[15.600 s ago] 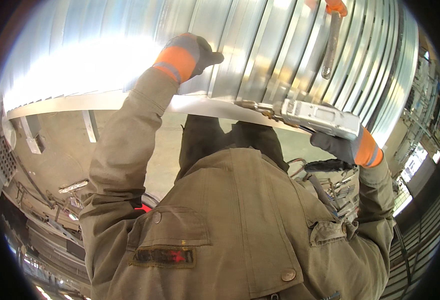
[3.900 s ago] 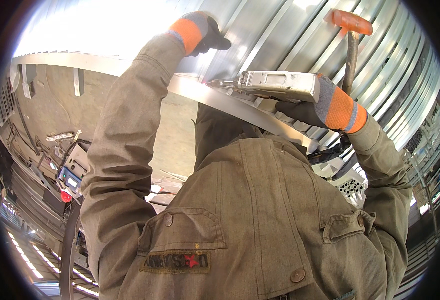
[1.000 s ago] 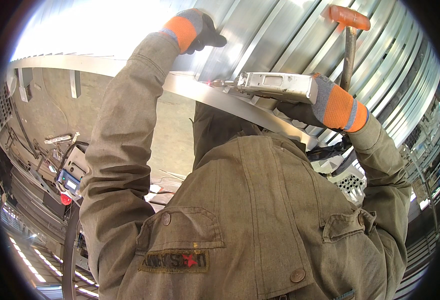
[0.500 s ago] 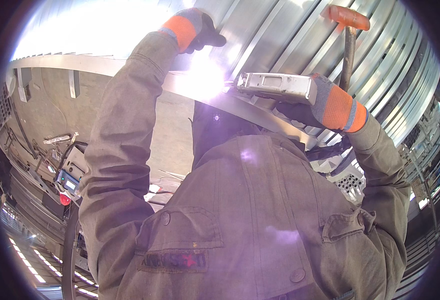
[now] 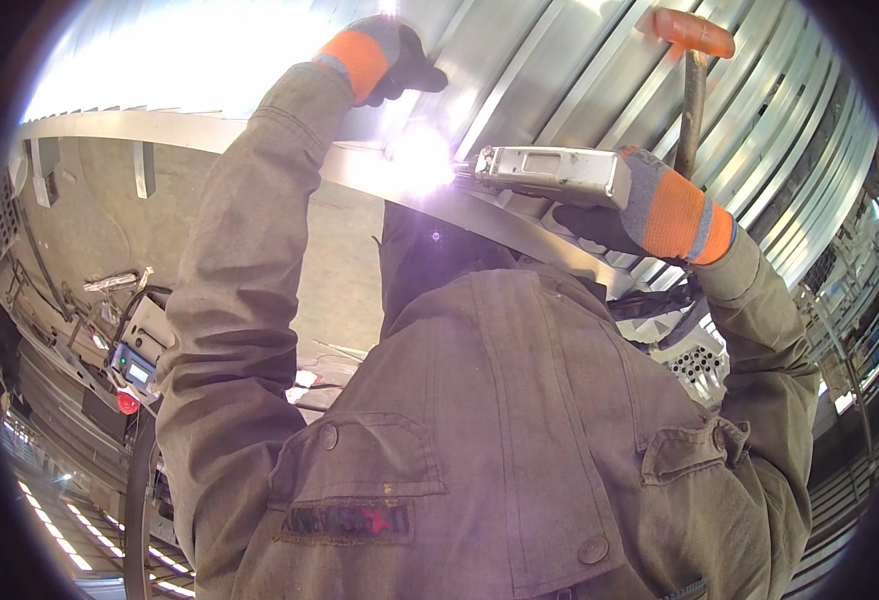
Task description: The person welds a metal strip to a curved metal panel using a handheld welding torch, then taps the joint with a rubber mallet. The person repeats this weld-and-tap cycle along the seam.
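My right hand, in an orange and grey glove with dark palm side, is wrapped round a silver, box-shaped welding torch. The torch's tip points left into a blinding white glare at the edge strip of a ribbed metal panel; the glare hides the spot itself. Up and left of the glare, my left hand in a matching glove rests by the panel's slats. One dark finger stretches to the right, the others bend down, and no object shows in them.
A mallet with an orange head lies on the slats at upper right. Below left of the panel are a device with a small lit screen, a red round part and cables. A perforated pale piece sits under my right forearm.
The glare has shrunk somewhat and sits slightly farther right and lower. Both hands and the torch keep nearly the same place.
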`<action>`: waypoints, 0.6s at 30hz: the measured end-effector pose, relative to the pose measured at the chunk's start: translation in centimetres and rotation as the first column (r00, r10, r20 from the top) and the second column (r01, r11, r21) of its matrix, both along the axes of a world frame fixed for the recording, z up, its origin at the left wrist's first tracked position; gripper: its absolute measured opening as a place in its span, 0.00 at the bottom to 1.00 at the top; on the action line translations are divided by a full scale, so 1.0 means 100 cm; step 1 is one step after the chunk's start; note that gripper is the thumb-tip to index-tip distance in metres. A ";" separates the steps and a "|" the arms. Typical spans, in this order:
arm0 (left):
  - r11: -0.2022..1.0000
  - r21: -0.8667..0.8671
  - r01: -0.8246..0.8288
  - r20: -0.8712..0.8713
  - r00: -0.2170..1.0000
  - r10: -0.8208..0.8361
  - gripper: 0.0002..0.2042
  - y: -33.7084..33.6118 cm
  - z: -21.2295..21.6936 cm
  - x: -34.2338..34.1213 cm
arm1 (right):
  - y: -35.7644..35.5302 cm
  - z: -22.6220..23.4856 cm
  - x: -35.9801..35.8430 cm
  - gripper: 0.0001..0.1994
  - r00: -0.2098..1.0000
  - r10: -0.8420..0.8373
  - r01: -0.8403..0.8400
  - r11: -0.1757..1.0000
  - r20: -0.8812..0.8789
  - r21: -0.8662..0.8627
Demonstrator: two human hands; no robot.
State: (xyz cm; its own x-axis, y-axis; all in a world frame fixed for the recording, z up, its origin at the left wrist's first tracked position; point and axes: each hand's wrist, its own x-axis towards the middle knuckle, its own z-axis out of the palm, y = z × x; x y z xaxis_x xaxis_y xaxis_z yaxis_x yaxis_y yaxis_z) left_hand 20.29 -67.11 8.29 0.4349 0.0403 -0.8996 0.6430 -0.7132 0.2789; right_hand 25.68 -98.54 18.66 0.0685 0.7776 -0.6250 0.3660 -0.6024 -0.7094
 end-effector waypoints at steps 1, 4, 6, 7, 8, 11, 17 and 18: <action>1.000 -0.003 -0.002 0.006 1.000 0.002 0.22 0.001 0.000 0.000 | 0.002 0.001 0.000 0.19 0.997 0.054 -0.054 0.999 0.061 -0.005; 0.983 -0.011 0.184 -0.019 0.983 -0.184 0.27 0.002 0.001 0.003 | 0.009 0.009 0.001 0.20 1.000 0.019 -0.018 1.000 0.016 -0.022; 0.986 -0.003 0.166 -0.010 0.986 -0.166 0.26 0.000 0.000 0.003 | 0.013 0.019 0.004 0.21 0.998 -0.047 0.044 0.996 -0.034 -0.083; 0.987 0.012 0.158 -0.019 0.987 -0.158 0.26 -0.001 -0.001 0.003 | 0.014 0.026 0.006 0.21 0.995 -0.085 0.078 0.990 -0.058 -0.116; 0.993 0.019 0.116 -0.021 0.993 -0.115 0.25 -0.001 0.000 0.002 | 0.014 0.034 0.009 0.21 0.991 -0.113 0.115 0.993 -0.075 0.021; 1.000 0.014 0.002 0.041 0.999 -0.003 0.25 -0.001 0.014 -0.008 | 0.003 0.071 0.026 0.25 0.994 -0.102 0.109 0.953 -0.039 0.284; 0.804 -0.502 -0.319 0.144 0.885 0.442 0.13 -0.056 0.098 -0.064 | -0.030 0.139 0.011 0.19 0.666 -0.712 0.731 0.683 -0.223 0.004; 0.819 -0.542 -0.190 0.162 0.932 0.324 0.17 -0.082 0.111 -0.069 | -0.030 0.138 0.004 0.20 0.639 -0.746 0.766 0.638 -0.189 0.072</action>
State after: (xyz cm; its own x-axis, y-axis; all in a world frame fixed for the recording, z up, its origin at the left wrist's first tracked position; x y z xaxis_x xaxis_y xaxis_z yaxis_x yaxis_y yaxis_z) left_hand 13.37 -75.35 19.37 0.6749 -0.2530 -0.6932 0.6491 -0.2433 0.7208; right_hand 26.06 -101.57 32.43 0.5979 0.5642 -0.5694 -0.2754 -0.5225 -0.8069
